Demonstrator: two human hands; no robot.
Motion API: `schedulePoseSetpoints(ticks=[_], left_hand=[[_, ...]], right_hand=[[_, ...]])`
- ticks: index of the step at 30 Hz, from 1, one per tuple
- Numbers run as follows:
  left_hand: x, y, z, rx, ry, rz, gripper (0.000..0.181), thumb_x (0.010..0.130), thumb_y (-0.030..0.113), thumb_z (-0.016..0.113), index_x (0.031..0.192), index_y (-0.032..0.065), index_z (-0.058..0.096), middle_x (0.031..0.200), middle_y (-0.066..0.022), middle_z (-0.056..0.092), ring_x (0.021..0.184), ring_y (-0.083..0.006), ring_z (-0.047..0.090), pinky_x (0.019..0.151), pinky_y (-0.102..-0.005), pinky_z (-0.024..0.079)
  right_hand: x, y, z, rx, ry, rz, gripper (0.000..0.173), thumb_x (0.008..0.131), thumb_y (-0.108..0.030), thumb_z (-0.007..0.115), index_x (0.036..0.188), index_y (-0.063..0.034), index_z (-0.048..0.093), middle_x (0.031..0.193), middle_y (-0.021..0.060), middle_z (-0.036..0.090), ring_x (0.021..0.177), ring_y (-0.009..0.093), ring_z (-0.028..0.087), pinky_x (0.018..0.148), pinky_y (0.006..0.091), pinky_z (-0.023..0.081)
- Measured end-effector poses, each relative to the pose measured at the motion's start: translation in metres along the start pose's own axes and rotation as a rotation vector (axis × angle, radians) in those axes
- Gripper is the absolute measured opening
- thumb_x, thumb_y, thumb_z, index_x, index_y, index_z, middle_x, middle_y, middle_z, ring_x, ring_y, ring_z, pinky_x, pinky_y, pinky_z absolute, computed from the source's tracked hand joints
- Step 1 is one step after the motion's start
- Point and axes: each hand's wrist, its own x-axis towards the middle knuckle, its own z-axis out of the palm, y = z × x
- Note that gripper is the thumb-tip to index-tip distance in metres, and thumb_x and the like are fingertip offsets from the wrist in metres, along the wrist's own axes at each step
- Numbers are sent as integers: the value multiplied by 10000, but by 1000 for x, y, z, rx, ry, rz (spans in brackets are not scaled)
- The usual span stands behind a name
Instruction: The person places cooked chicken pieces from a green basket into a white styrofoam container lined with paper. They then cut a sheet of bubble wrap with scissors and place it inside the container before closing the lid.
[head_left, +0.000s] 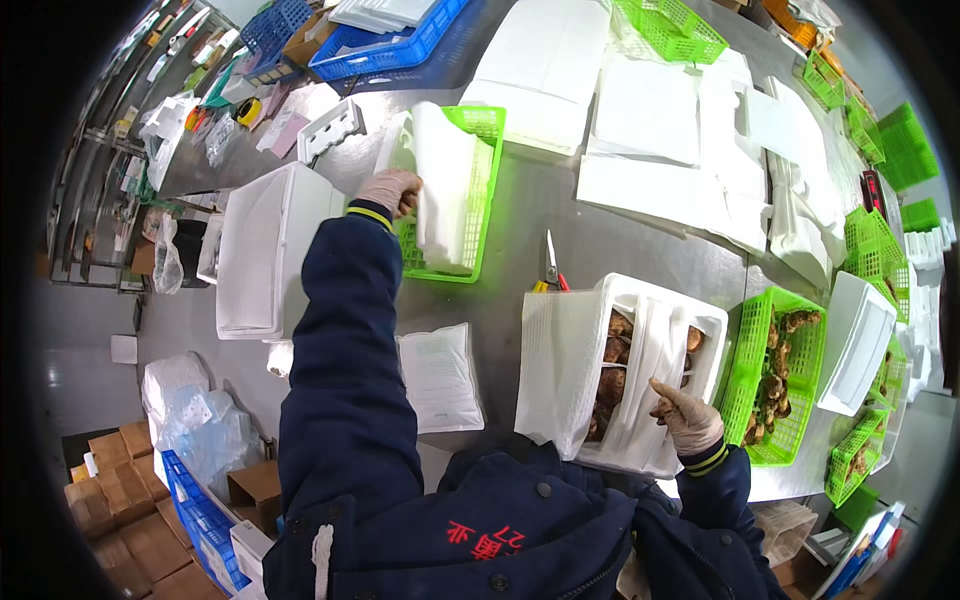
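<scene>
My left hand (391, 192), in a thin glove, has its fingers curled on the edge of a white sheet (439, 180). That sheet stands in a green plastic basket (491, 187). My right hand (688, 421), also gloved, is over a white foam box (613, 289), its index finger extended at a white liner strip (634, 375). Brown mushrooms (612, 386) show on both sides of the strip. A white foam-net sheet (555, 360) hangs over the box's left wall. Beyond the box lie scissors (552, 262) with red and yellow handles.
A white pack (441, 379) bearing print lies left of the box. An open foam box (255, 255) stands at the left. On the right are a green basket (806, 390) of mushrooms and a foam lid (857, 345). White sheets (645, 112) cover the far table.
</scene>
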Motion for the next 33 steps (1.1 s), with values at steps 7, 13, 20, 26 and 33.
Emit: schedulePoseSetpoints(ticks=[7,13,20,26,33], left_hand=[[-50,32,-59,55,138,242,196,813,175,605,668,59,543,583,-94,567,409,-183,475,392,-340,374],[-111,68,-73,-82,170,361,160,804,137,612,685,96,512,556,-54,502,381,-140,418,356,-282,320],[-140,89,-71,104,275,347,166,804,149,599,662,71,564,583,-47,548,425,-151,476,407,-303,376],[-144,85,-91,-165,346,492,236,827,213,630,635,113,536,544,-34,480,384,-131,395,363,-299,285],[-166,72,-62,-576,181,741,74,826,158,682,843,110,628,924,-57,631,880,-175,642,787,-308,544]], right_hand=[[-7,-2,-1,72,7,34,346,1017,-73,522,1346,-122,615,777,41,629,731,136,645,668,270,523],[-12,-1,-1,17,55,-12,300,1025,-78,527,1289,-119,662,790,35,694,715,101,658,656,236,535],[-20,-6,-3,-100,1,9,301,1021,-93,532,1292,-112,661,812,33,680,738,104,656,662,246,532],[-26,-3,3,98,9,-15,331,986,-92,591,1313,-114,642,829,34,675,716,113,628,672,254,518],[-25,-15,2,159,-11,73,313,1007,-118,575,1310,-78,640,818,32,683,717,97,635,689,233,535]])
